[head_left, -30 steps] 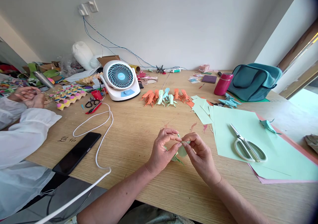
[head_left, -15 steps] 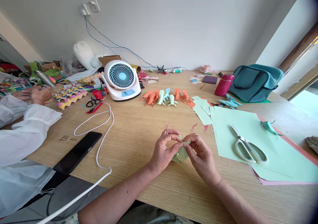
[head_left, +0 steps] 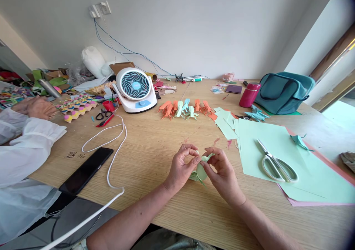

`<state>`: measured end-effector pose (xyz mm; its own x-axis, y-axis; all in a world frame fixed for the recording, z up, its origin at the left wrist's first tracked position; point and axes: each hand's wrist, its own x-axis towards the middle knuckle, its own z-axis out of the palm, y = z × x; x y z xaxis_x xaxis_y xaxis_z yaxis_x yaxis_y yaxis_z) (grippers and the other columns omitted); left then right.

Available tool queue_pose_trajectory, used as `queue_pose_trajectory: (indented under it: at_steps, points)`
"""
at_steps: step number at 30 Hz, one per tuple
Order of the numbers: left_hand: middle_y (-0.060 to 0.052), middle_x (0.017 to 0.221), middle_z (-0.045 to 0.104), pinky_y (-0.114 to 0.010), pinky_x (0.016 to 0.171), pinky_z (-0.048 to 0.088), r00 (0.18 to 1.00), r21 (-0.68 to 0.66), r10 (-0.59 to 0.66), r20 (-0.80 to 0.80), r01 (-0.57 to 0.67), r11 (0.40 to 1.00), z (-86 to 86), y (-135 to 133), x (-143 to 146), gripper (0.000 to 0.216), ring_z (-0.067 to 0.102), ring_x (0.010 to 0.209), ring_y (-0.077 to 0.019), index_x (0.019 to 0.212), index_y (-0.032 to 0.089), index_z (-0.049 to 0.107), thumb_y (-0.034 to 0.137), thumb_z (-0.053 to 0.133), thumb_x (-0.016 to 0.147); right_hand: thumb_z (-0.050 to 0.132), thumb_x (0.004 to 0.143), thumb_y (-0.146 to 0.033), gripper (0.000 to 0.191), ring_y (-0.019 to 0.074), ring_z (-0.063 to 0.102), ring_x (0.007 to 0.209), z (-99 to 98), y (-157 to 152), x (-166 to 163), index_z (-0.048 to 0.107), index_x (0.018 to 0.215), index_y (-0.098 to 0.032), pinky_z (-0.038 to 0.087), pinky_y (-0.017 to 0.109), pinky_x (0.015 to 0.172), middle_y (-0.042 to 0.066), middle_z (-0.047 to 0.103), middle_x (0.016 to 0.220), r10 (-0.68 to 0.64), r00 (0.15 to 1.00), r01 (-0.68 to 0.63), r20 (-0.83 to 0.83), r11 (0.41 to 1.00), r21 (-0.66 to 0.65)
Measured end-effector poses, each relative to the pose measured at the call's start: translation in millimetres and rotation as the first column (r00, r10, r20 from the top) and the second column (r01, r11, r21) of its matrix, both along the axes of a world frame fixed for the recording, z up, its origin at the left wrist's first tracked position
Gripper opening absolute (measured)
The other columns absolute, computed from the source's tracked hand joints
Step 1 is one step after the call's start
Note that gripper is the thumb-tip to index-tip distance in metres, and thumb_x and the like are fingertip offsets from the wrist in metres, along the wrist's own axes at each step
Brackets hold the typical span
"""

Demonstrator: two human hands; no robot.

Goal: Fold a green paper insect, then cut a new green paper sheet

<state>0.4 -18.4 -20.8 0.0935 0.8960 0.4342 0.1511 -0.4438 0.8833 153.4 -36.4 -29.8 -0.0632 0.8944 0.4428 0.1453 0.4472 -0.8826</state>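
Observation:
Both my hands pinch a pale green piece of paper (head_left: 202, 171) just above the table. My left hand (head_left: 180, 168) grips its left side between thumb and fingertips. On the other side, my right hand (head_left: 223, 174) holds the paper with thumb and forefinger, its other fingers curled. Thin green strips of paper (head_left: 195, 176) stick out below; whether they belong to the held piece or lie behind it I cannot tell. Farther back stands a row of folded paper figures (head_left: 183, 108) in orange, pale green and blue. Scissors (head_left: 276, 162) rest on pale green sheets (head_left: 257, 139) at the right.
A white fan (head_left: 137, 89) stands at the back. On the left are a phone (head_left: 86, 170), a white cable (head_left: 111, 172) and another person's hands (head_left: 39, 107). A pink bottle (head_left: 250, 94) and teal bag (head_left: 284, 93) occupy the back right.
My fingers have shifted on the pale green paper, which has turned and now shows a wider face. The other person's hands have moved slightly. Everything else stays put.

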Motion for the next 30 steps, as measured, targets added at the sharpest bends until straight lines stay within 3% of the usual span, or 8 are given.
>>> queue_pose_trajectory:
  at_steps: [6,9,14,22,27,30]
  points:
    - [-0.005,0.091,0.059,-0.037,0.088,0.051,0.999,-0.045,0.019,0.033,-0.018,0.999,1.3,-0.3,-0.7,0.027,0.060,0.091,-0.0188,0.074,0.018,0.060,0.042,0.062,0.087,0.063,0.087,-0.021,0.039,0.0142,0.054,0.077,0.6,-0.6,-0.3,0.048,0.121,-0.031,0.051,0.030,0.075,0.001,0.055,0.094,0.051,0.998,-0.052,-0.031,0.998,-0.035]
    - [-0.006,0.096,0.062,-0.040,0.092,0.051,0.999,-0.062,0.023,0.025,-0.022,0.998,2.9,0.3,-2.5,0.028,0.061,0.096,-0.0201,0.076,0.020,0.063,0.042,0.057,0.091,0.064,0.086,-0.023,0.041,0.0145,0.054,0.076,-0.6,1.0,1.3,0.047,0.123,-0.031,0.051,0.030,0.072,0.001,0.056,0.093,0.051,0.997,-0.055,-0.055,0.996,-0.064]
    - [-0.008,0.107,0.064,-0.042,0.104,0.043,1.000,0.023,0.017,-0.015,-0.017,1.000,10.7,-1.4,-6.3,0.028,0.058,0.113,-0.0217,0.090,0.022,0.070,0.036,0.047,0.097,0.065,0.086,-0.028,0.044,0.0150,0.055,0.075,1.2,3.4,2.9,0.045,0.125,-0.031,0.050,0.030,0.071,0.000,0.057,0.091,0.049,0.997,-0.054,-0.057,0.994,-0.098]
    - [-0.008,0.107,0.063,-0.041,0.103,0.040,0.977,0.141,0.017,-0.214,0.014,0.990,17.6,-2.0,-9.8,0.015,0.056,0.112,-0.0230,0.100,0.022,0.063,0.030,0.055,0.092,0.060,0.090,-0.031,0.039,0.0153,0.054,0.076,10.0,9.1,17.5,0.043,0.125,-0.031,0.049,0.029,0.068,0.000,0.054,0.088,0.111,0.992,-0.115,-0.060,0.992,-0.059]
    - [-0.005,0.100,0.064,-0.042,0.099,0.039,0.874,0.163,-0.010,-0.486,0.103,0.981,21.3,1.8,-21.5,0.029,0.057,0.104,-0.0244,0.098,0.022,0.057,0.036,0.073,0.078,0.060,0.091,-0.036,0.039,0.0144,0.049,0.070,18.6,17.4,38.0,0.044,0.126,-0.030,0.045,0.026,0.059,0.000,0.051,0.088,0.045,0.995,-0.050,-0.089,0.997,-0.062]
    - [-0.005,0.108,0.064,-0.041,0.094,0.039,0.730,0.058,-0.129,-0.671,0.225,0.973,19.8,2.4,-28.2,0.046,0.056,0.108,-0.0268,0.103,0.023,0.058,0.040,0.082,0.068,0.061,0.091,-0.038,0.040,0.0142,0.046,0.066,21.8,19.3,42.5,0.044,0.127,-0.030,0.043,0.026,0.057,-0.003,0.046,0.078,0.044,0.994,-0.052,-0.097,0.996,-0.079]
